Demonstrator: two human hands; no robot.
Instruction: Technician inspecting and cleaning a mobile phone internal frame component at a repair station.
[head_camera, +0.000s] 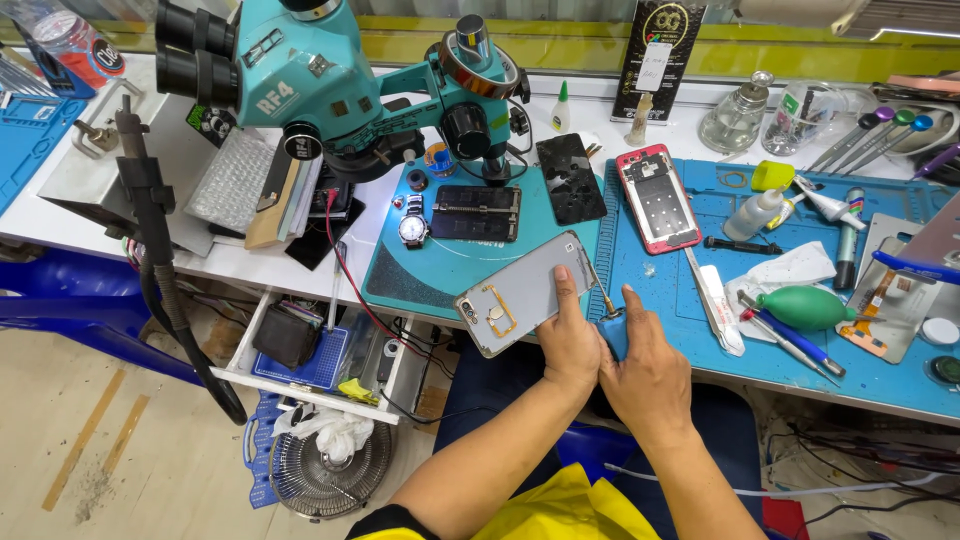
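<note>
Head view, left hand (568, 345) fingers pressing silver phone (525, 293), right hand (645, 372) fingers gripping blue-handled tool (610, 325)

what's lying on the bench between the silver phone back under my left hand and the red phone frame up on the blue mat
In the head view, between the silver phone back and the red phone frame, only the teal mat's edge and bare blue mat show, crossed by the brush in the right hand.

Phone back cover (520, 295), centre: silver-grey with a gold ring mark. Microscope (330, 80), 11 o'clock: teal body, black eyepieces. Work mat (690, 290), 3 o'clock: bright blue. Phone frame (658, 198), 1 o'clock: red rim, pale inside. Air blower bulb (806, 308), 3 o'clock: green. Sleeve (560, 510), 6 o'clock: yellow, black edging. Screwdriver handle (613, 330), centre: blue.
</note>
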